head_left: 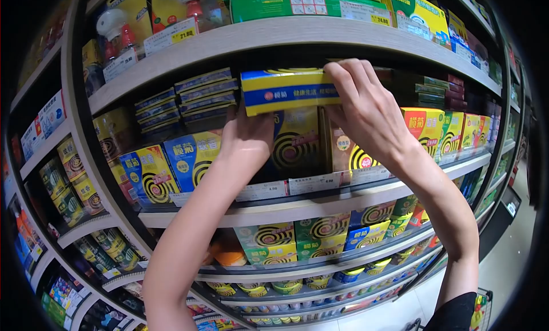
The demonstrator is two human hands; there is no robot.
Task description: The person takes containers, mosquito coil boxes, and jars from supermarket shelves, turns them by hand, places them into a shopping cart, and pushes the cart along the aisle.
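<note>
A flat yellow and blue mosquito coil box (286, 93) is held level above the upright boxes on the middle shelf. My right hand (366, 105) grips its right end, fingers bent over the top and thumb side below. Under the box's left end is my left hand (250, 131), reaching into the shelf; its fingers are hidden behind the box, so their grip does not show. Just below stand upright coil boxes, among them a dark-shaded yellow one (294, 139) between my arms and a blue and yellow one (191, 156) left of my left forearm.
Flat boxes (206, 96) are stacked at the back left of this shelf. The upper shelf edge (297, 33) runs close above my hands. Price tags (314, 184) line the front lip. Lower shelves hold more coil boxes (271, 236). Part of a shopping cart (483, 308) shows at lower right.
</note>
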